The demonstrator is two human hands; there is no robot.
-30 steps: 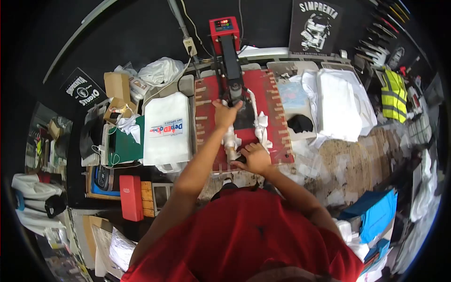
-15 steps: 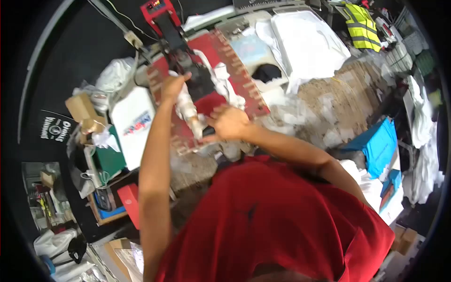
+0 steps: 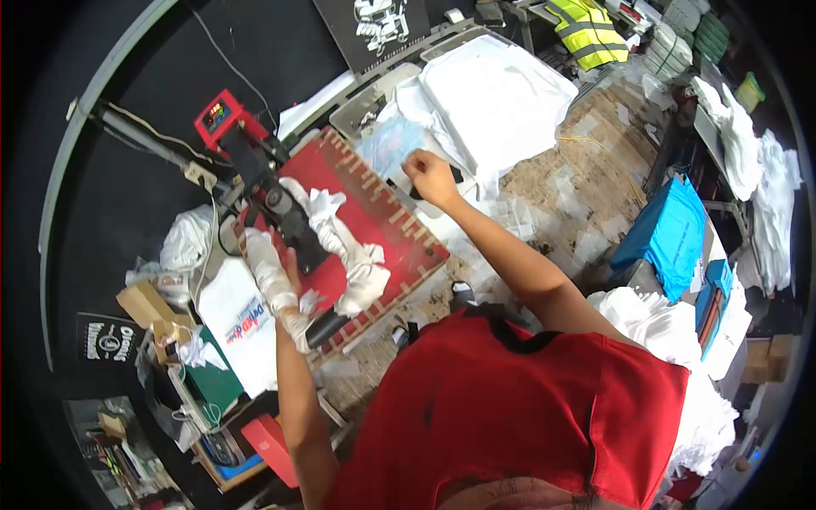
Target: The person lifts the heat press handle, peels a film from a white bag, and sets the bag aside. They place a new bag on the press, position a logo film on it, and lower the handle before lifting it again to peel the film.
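Note:
A red heat press with a digital display (image 3: 219, 112) stands at the upper left. White cloth is wrapped round its handle (image 3: 270, 276), whose black end sticks out at the bottom. My left hand (image 3: 291, 262) is beside and partly behind this wrapped handle, its fingers mostly hidden. More white cloth (image 3: 344, 246) winds along the other side of the press. Over the right edge of the red board (image 3: 374, 191), my right hand (image 3: 429, 176) is closed, near a bluish transparent sheet (image 3: 393, 146) and a black object; what its curled fingers hold, if anything, is hidden.
White fabric (image 3: 497, 98) lies in a grey tray behind the board. A printed white sheet (image 3: 240, 327) is at the left. Scraps cover the brown worktop (image 3: 608, 170). A blue bag (image 3: 667, 242) stands at the right, with a yellow vest (image 3: 586, 32) at the back.
My right hand has moved off the press handle, up and right towards the tray. My left hand is now lower along the wrapped handle. The camera view has shifted.

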